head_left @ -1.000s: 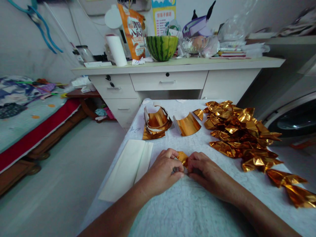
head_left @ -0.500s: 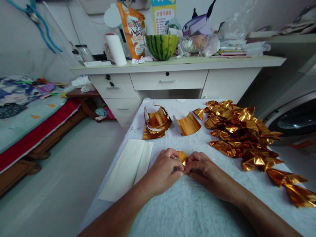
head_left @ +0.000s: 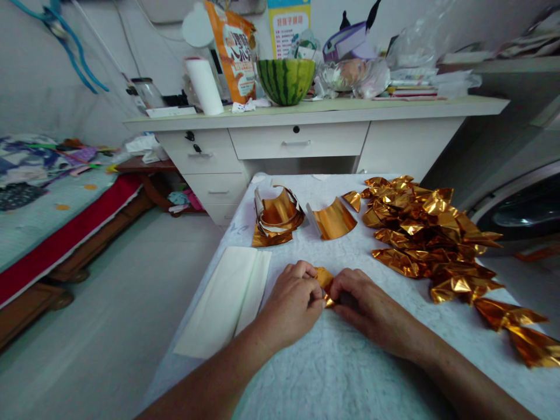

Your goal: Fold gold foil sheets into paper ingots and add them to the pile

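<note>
Between my two hands is a small piece of gold foil paper, low over the cloth-covered table and partly hidden by fingers. My left hand pinches its left side, fingers curled. On its right side, my right hand grips it between thumb and fingertips. Beyond them a single curved gold foil sheet lies by a curled stack of gold foil sheets. To the right spreads a heap of folded gold foil pieces, shiny and pinched in shape.
A folded pale paper lies left of my left arm on the table. Behind stands a white desk bearing a watermelon half, an orange bag and a paper roll. A bed is at left, a front-loading washing machine at right.
My fingers have shifted slightly on the gold foil paper, and a bit more of it shows between them. My left thumb has drawn in. The other things stay in place.
</note>
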Available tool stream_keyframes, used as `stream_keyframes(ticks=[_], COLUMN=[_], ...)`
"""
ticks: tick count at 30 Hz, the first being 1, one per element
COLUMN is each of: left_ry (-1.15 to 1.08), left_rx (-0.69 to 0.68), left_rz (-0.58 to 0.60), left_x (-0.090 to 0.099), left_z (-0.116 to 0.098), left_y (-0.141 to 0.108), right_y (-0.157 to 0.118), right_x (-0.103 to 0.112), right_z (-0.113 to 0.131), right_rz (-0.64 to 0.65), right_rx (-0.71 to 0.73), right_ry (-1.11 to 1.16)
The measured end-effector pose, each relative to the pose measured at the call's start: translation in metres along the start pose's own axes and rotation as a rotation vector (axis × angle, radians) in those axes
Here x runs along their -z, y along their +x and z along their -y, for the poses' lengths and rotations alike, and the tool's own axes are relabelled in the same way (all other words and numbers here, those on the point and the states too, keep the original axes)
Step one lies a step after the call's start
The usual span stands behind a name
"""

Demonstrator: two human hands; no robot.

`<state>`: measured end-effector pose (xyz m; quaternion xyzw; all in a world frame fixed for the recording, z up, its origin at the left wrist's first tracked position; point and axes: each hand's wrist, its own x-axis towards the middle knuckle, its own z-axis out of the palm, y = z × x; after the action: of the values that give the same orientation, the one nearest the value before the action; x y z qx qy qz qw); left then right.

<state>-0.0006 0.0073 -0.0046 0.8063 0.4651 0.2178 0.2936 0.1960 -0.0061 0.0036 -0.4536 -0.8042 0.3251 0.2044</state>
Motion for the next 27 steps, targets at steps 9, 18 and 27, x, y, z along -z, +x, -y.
stream_keyframes(ticks=[9, 18, 27], left_ry=[0.03, 0.067, 0.087], left_rx=[0.018, 0.021, 0.019], left_rz=[-0.022, -0.034, -0.031], left_x=[-0.003, -0.006, -0.005], left_z=[-0.002, -0.002, -0.003], left_y=[0.001, 0.001, 0.002], right_y=[0.005, 0.004, 0.006], right_x=[-0.01, -0.012, -0.016], right_z=[-0.001, -0.001, -0.003], right_rz=[-0.072, -0.088, -0.115], right_rx=[-0.058, -0.052, -0.06], right_ry=[-0.031, -0.046, -0.075])
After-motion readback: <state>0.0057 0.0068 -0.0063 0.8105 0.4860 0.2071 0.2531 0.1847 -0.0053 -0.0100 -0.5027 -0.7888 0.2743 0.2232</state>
